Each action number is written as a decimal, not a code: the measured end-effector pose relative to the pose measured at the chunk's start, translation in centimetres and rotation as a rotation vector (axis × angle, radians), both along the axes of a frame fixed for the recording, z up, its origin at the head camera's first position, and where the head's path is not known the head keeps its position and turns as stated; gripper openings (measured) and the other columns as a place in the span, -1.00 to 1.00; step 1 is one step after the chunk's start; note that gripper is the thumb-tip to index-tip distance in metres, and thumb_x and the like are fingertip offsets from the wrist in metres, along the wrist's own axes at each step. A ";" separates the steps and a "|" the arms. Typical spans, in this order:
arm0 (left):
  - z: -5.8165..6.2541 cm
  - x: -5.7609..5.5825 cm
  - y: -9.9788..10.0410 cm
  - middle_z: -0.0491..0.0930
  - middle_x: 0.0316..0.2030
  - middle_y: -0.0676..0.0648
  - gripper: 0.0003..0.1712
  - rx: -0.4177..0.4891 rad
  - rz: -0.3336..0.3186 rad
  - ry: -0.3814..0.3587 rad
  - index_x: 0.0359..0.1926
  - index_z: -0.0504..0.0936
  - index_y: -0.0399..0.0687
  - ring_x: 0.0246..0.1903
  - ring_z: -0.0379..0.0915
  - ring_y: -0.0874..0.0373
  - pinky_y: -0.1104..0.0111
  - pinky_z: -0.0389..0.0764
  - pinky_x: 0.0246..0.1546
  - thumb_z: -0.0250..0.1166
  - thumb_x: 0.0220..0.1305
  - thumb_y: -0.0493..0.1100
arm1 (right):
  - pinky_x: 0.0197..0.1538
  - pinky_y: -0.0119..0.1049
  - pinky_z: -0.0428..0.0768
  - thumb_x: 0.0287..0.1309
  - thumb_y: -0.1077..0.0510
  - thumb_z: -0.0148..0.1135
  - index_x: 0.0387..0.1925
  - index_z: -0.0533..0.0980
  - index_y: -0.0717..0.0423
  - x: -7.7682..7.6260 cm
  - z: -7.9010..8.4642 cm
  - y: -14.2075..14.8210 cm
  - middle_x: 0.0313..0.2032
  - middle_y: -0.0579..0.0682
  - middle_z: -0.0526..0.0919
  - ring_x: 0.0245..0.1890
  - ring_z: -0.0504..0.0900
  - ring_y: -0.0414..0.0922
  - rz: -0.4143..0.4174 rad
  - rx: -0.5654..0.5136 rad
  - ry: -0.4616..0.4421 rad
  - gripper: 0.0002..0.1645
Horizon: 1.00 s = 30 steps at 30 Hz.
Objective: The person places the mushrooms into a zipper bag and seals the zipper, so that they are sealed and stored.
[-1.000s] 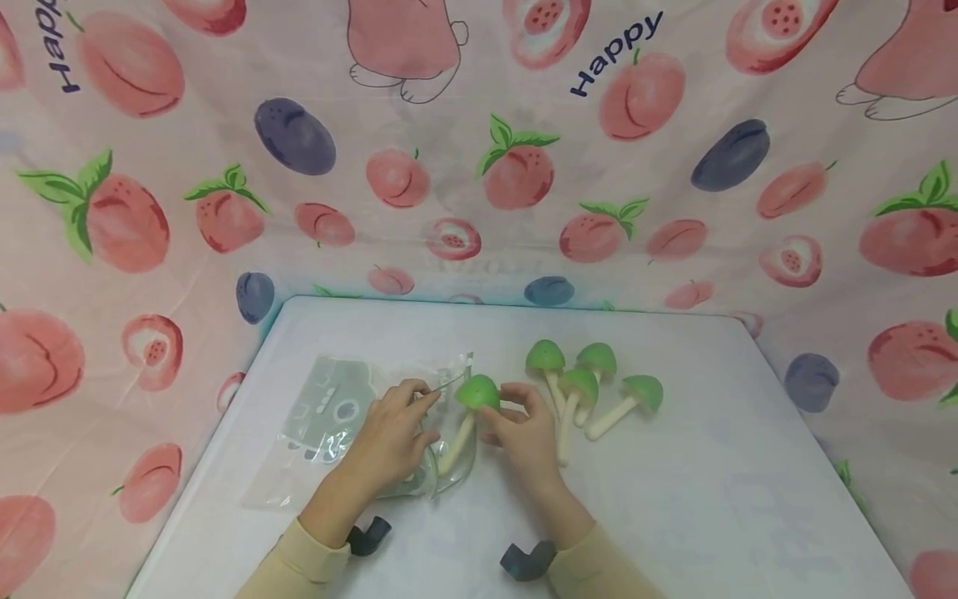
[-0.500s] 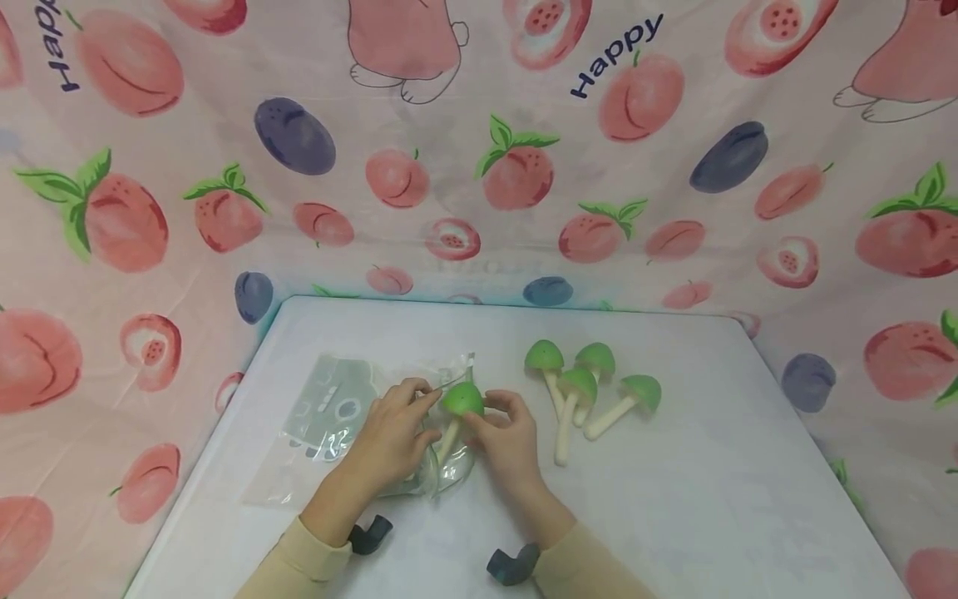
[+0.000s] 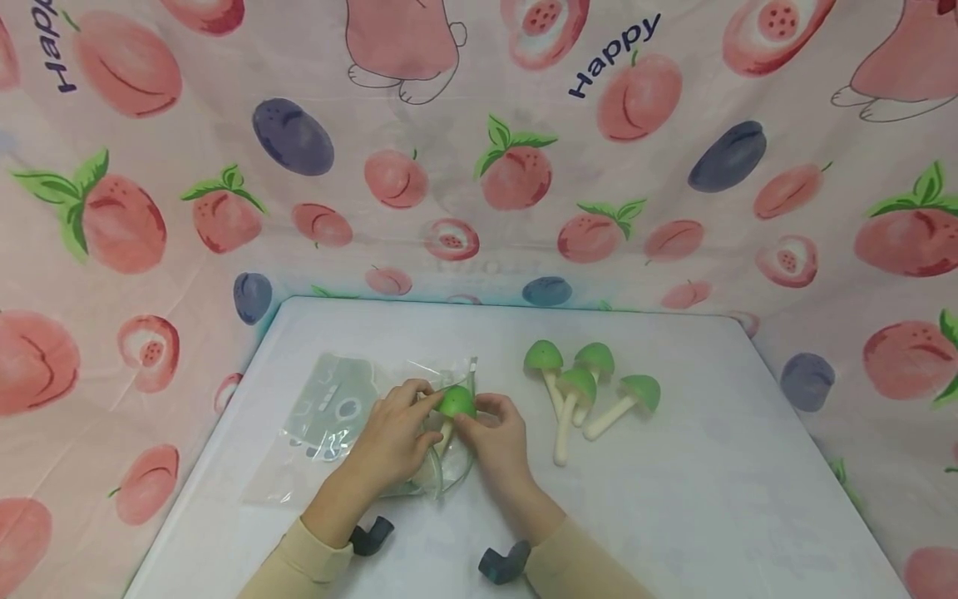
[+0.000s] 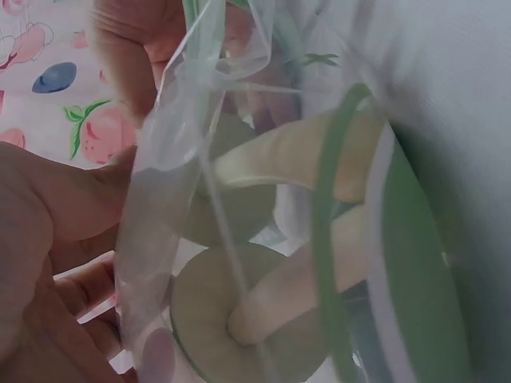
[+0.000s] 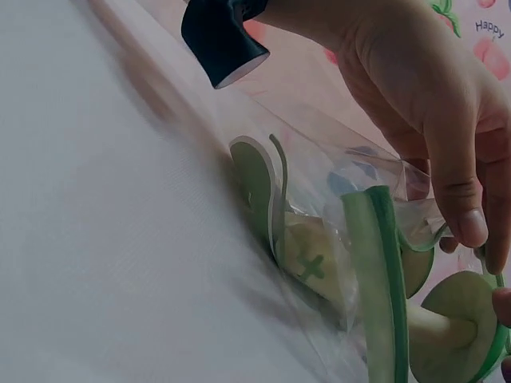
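Observation:
My right hand (image 3: 497, 437) pinches a toy mushroom (image 3: 458, 401) with a green cap and pale stem, its stem down in the mouth of a clear zip bag. My left hand (image 3: 389, 433) grips the edge of this bag (image 5: 375, 271), which has green trim and a printed face. In the left wrist view, two mushroom stems and the pale undersides of two caps (image 4: 209, 319) show in or behind the clear plastic. In the right wrist view, right-hand fingertips (image 5: 503, 305) touch the cap at the frame's right edge.
Several more green-capped mushrooms (image 3: 576, 387) lie in a loose group to the right of the hands. A flat printed bag (image 3: 329, 408) lies at left on the white table (image 3: 711, 499). Behind the table hangs a fruit-patterned cloth (image 3: 464, 191).
My right hand has moved left with the mushroom, bringing its cap close to my left fingers and its stem deeper into the bag. The left hand keeps its place.

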State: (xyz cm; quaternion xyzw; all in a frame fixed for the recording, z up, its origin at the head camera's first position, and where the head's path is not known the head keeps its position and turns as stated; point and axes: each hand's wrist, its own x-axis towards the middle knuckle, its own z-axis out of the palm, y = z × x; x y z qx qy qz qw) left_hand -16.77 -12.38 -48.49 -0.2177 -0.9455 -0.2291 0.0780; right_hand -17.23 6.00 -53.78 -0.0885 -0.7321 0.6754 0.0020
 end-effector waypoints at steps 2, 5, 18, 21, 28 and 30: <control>0.0 0.0 0.0 0.56 0.21 -0.05 -0.30 -0.002 -0.001 0.004 0.36 0.65 -0.12 0.11 0.54 -0.03 0.09 0.54 0.00 0.62 0.21 -0.13 | 0.11 -0.20 0.76 0.17 0.04 0.60 0.18 0.57 0.11 -0.1 -0.1 -0.1 0.25 0.13 0.67 0.12 0.76 0.04 -0.002 -0.001 -0.003 -0.40; 0.0 0.0 0.0 0.57 0.21 -0.05 -0.30 -0.005 -0.004 0.004 0.35 0.66 -0.14 0.11 0.54 -0.04 0.09 0.54 -0.01 0.63 0.20 -0.14 | 0.10 -0.21 0.77 0.17 0.02 0.60 0.19 0.56 0.13 -0.2 -0.2 -0.2 0.26 0.15 0.66 0.13 0.76 0.05 0.003 0.012 -0.004 -0.38; 0.1 0.0 -0.1 0.57 0.21 -0.05 -0.32 -0.014 0.002 0.010 0.35 0.66 -0.11 0.14 0.56 -0.03 0.08 0.56 0.01 0.62 0.21 -0.14 | 0.13 -0.17 0.79 0.38 0.31 0.21 0.26 0.47 0.29 -0.6 -0.7 0.2 0.22 0.29 0.61 0.21 0.73 0.15 0.012 -0.169 -0.052 -0.55; 0.1 0.0 -0.1 0.57 0.22 -0.06 -0.32 -0.014 0.002 0.013 0.34 0.67 -0.11 0.15 0.56 -0.05 0.06 0.57 0.03 0.62 0.21 -0.14 | 0.18 -0.11 0.78 0.40 0.34 0.18 0.27 0.44 0.32 -0.5 -0.5 0.3 0.21 0.31 0.60 0.25 0.71 0.20 0.007 -0.199 -0.063 -0.56; 0.1 -0.1 -0.2 0.57 0.23 -0.06 -0.32 -0.015 -0.003 0.016 0.34 0.66 -0.10 0.18 0.55 -0.06 0.05 0.57 0.03 0.62 0.21 -0.13 | 0.24 -0.04 0.75 0.42 0.36 0.16 0.27 0.42 0.36 -0.2 0.3 0.2 0.21 0.35 0.63 0.25 0.69 0.21 0.031 -0.215 -0.070 -0.56; 0.1 0.0 -0.2 0.56 0.23 -0.05 -0.32 -0.015 -0.003 0.017 0.34 0.66 -0.10 0.18 0.55 -0.06 0.04 0.58 0.05 0.62 0.21 -0.13 | 0.24 -0.08 0.75 0.38 0.37 0.15 0.27 0.43 0.35 -0.2 0.5 0.2 0.20 0.34 0.65 0.25 0.69 0.20 0.054 -0.185 -0.068 -0.55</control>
